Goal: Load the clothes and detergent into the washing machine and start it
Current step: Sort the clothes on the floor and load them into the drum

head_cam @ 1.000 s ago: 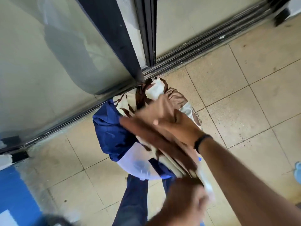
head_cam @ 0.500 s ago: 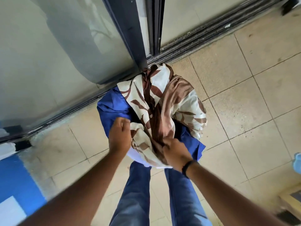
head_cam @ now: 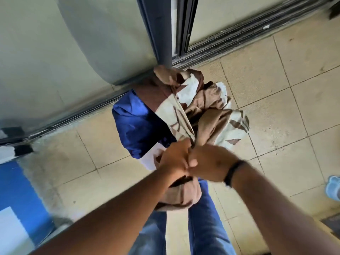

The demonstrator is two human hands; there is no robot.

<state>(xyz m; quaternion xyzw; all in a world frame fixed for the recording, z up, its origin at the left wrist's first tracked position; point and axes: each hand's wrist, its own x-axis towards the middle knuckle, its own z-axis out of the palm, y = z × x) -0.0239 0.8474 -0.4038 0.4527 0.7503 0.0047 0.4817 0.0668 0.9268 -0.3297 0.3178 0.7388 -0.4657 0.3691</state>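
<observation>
Tiled floor (head_cam: 276, 100) fills the frame, with sliding glass doors (head_cam: 64, 52) across the top. At centre, the left hand (head_cam: 174, 159) and right hand (head_cam: 211, 165) are clenched side by side on the patterned cloth (head_cam: 211, 115), which stretches from the fingers toward the upper right over a blue garment (head_cam: 136, 126).

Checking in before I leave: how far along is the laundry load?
Early. Done: nothing shows as loaded; no washing machine or detergent is in view. In hand: the left hand and right hand grip the brown-and-cream patterned cloth bundled with a blue garment over the tiled floor. Left: loading, detergent, starting.
</observation>
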